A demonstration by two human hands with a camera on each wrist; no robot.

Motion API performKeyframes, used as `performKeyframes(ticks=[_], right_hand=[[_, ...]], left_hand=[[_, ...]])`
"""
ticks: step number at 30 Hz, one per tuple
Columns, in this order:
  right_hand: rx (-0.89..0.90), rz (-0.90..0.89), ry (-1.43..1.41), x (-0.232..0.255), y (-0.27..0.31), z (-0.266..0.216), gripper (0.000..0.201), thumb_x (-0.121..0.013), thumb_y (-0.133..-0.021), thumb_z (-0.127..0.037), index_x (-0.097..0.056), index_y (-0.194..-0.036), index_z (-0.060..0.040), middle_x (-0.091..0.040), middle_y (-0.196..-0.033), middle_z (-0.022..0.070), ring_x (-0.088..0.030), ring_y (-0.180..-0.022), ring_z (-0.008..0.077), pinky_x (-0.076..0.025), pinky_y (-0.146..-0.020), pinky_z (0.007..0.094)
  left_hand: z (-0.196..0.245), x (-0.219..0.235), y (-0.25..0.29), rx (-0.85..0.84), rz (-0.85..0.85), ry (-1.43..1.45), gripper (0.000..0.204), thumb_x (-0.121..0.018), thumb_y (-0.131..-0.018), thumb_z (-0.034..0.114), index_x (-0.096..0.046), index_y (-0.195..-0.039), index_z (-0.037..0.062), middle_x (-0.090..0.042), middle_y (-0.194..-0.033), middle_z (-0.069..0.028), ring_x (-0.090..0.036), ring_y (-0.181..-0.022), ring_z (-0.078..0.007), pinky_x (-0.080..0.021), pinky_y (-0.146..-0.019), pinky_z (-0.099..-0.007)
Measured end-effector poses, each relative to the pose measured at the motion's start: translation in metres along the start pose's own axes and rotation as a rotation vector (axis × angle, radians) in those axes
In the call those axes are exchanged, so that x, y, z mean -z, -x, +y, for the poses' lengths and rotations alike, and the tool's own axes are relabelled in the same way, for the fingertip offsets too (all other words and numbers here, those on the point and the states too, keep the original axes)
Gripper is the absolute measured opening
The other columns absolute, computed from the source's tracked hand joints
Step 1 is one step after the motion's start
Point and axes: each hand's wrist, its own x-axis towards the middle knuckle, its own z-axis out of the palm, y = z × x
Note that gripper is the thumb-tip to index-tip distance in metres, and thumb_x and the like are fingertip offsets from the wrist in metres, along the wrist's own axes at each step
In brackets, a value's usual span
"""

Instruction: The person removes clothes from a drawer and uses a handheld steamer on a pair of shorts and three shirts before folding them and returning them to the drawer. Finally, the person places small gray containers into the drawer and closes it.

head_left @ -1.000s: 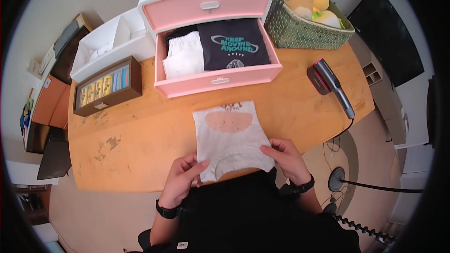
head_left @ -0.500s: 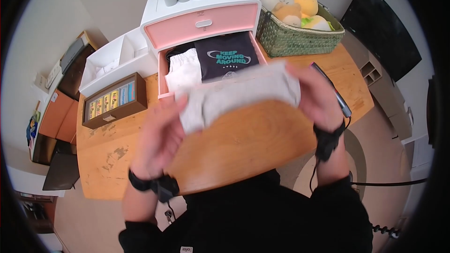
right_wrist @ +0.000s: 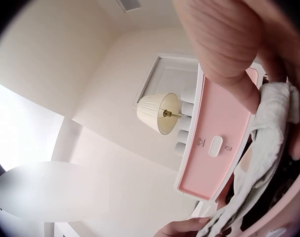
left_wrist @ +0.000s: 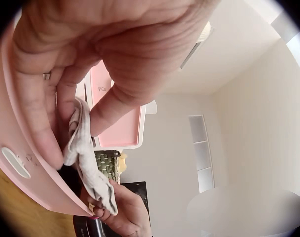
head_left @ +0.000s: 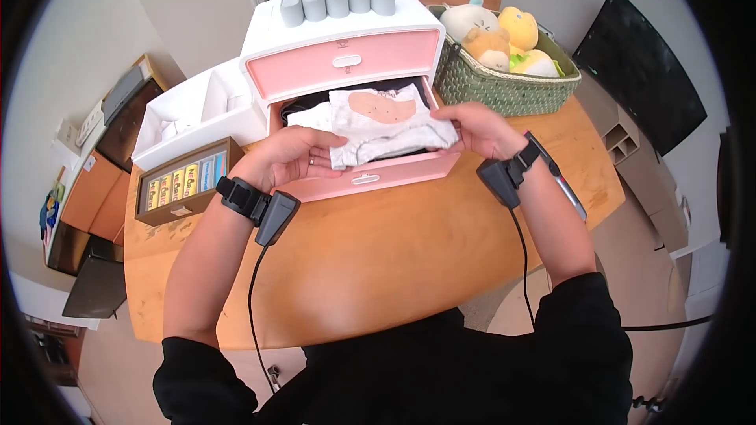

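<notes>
Both hands hold a folded light grey shirt point(head_left: 386, 130) with a peach print, over the pulled-out lower pink drawer point(head_left: 413, 172). My left hand point(head_left: 298, 153) pinches its near left corner between thumb and fingers, close above the drawer's front. My right hand point(head_left: 482, 131) grips the near right corner the same way. In the left wrist view the shirt's folded edge point(left_wrist: 83, 148) runs from one hand to the other. White cloth point(head_left: 313, 116) lies in the drawer on the left. The dark shirt in the drawer is mostly hidden beneath the grey one.
The upper pink drawer point(head_left: 291, 72) is closed, with several grey containers point(head_left: 337, 1) on the cabinet top. A green basket point(head_left: 504, 93) of plush toys stands right, a white divided bin point(head_left: 157, 149) and brown box point(head_left: 235, 151) left. A corded handheld appliance point(head_left: 568, 193) lies partly behind the right wrist.
Both hands have carried the folded grey shirt from the table's near edge forward to the open drawer. It now covers most of the dark shirt there.
</notes>
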Motion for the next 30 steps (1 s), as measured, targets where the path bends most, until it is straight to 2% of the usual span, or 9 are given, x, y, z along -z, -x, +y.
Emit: performKeyframes(ticks=[2,5,8,11,14,17,21,25,30], right_hand=[[0.011,0.078,0.102,-0.009,0.003,-0.004,0.038,-0.070,-0.100,-0.018,-0.067,-0.122,0.0123,-0.076,-0.110,0.0185,-0.078,-0.090,0.0240,-0.067,-0.072,0.0400],[-0.019,0.132,0.242,-0.009,-0.007,-0.008,0.039,-0.074,-0.097,-0.024,-0.071,-0.113,0.0111,-0.077,-0.099,0.0158,-0.077,-0.083,0.0211,-0.066,-0.064,0.0362],[-0.061,0.141,0.317,-0.010,-0.017,-0.014,0.045,-0.078,-0.094,-0.031,-0.071,-0.110,0.0110,-0.076,-0.092,0.0140,-0.075,-0.073,0.0193,-0.062,-0.056,0.0324],[-0.071,0.177,0.379,-0.008,-0.026,-0.016,0.045,-0.081,-0.089,-0.032,-0.072,-0.104,0.0100,-0.076,-0.085,0.0152,-0.074,-0.064,0.0202,-0.058,-0.049,0.0325],[-0.038,0.236,0.699,-0.006,-0.023,-0.029,0.040,-0.081,-0.085,-0.031,-0.073,-0.086,0.0074,-0.073,-0.073,0.0160,-0.072,-0.057,0.0207,-0.056,-0.046,0.0326],[0.194,0.304,0.748,-0.002,-0.044,-0.029,0.035,-0.080,-0.082,-0.025,-0.070,-0.070,0.0066,-0.069,-0.062,0.0162,-0.070,-0.050,0.0216,-0.057,-0.047,0.0329],[0.192,0.294,0.746,-0.008,-0.071,-0.029,0.028,-0.076,-0.078,-0.015,-0.069,-0.065,0.0081,-0.068,-0.057,0.0139,-0.069,-0.049,0.0227,-0.057,-0.048,0.0343],[0.254,0.366,0.905,-0.007,-0.092,-0.024,0.019,-0.075,-0.071,-0.009,-0.071,-0.066,0.0083,-0.066,-0.056,0.0187,-0.071,-0.053,0.0283,-0.058,-0.059,0.0378],[0.317,0.570,0.885,0.004,-0.111,-0.017,0.016,-0.074,-0.071,-0.009,-0.073,-0.068,0.0060,-0.068,-0.059,0.0185,-0.070,-0.053,0.0275,-0.058,-0.059,0.0367]], left_hand=[[0.006,0.006,-0.007,0.102,-0.014,-0.103,0.029,-0.077,-0.095,0.017,-0.068,-0.118,0.0014,-0.075,-0.108,-0.0134,-0.075,-0.098,-0.0225,-0.063,-0.079,-0.0338],[0.007,0.011,-0.030,0.239,-0.032,-0.100,0.037,-0.080,-0.094,0.020,-0.062,-0.124,0.0059,-0.078,-0.094,-0.0124,-0.077,-0.084,-0.0197,-0.052,-0.055,-0.0245],[0.007,0.015,-0.044,0.229,0.034,-0.202,0.021,-0.078,-0.096,0.030,-0.074,-0.099,0.0096,-0.080,-0.100,-0.0084,-0.075,-0.082,-0.0158,-0.044,-0.056,-0.0212],[0.004,0.021,-0.056,0.209,0.053,-0.218,0.026,-0.079,-0.095,0.032,-0.073,-0.102,0.0087,-0.078,-0.090,-0.0035,-0.070,-0.074,-0.0124,-0.042,-0.056,-0.0224],[0.008,0.021,-0.063,0.122,0.149,-0.293,0.027,-0.082,-0.092,0.033,-0.074,-0.100,0.0085,-0.071,-0.077,0.0012,-0.062,-0.066,-0.0089,-0.040,-0.053,-0.0223],[0.011,0.009,-0.071,-0.016,0.290,-0.311,0.026,-0.084,-0.090,0.031,-0.074,-0.092,0.0076,-0.062,-0.069,0.0022,-0.054,-0.058,-0.0078,-0.036,-0.048,-0.0236],[0.004,0.022,-0.100,-0.217,0.320,-0.365,0.025,-0.083,-0.092,0.025,-0.072,-0.081,0.0057,-0.060,-0.067,-0.0015,-0.048,-0.053,-0.0093,-0.035,-0.048,-0.0264],[-0.004,0.017,-0.112,-0.214,0.389,-0.163,0.021,-0.083,-0.093,0.021,-0.070,-0.083,0.0066,-0.058,-0.068,0.0000,-0.045,-0.052,-0.0090,-0.033,-0.047,-0.0257],[0.006,0.014,-0.114,-0.076,0.463,-0.004,0.018,-0.082,-0.094,0.019,-0.066,-0.089,0.0120,-0.055,-0.069,0.0041,-0.046,-0.053,-0.0065,-0.033,-0.048,-0.0237]])
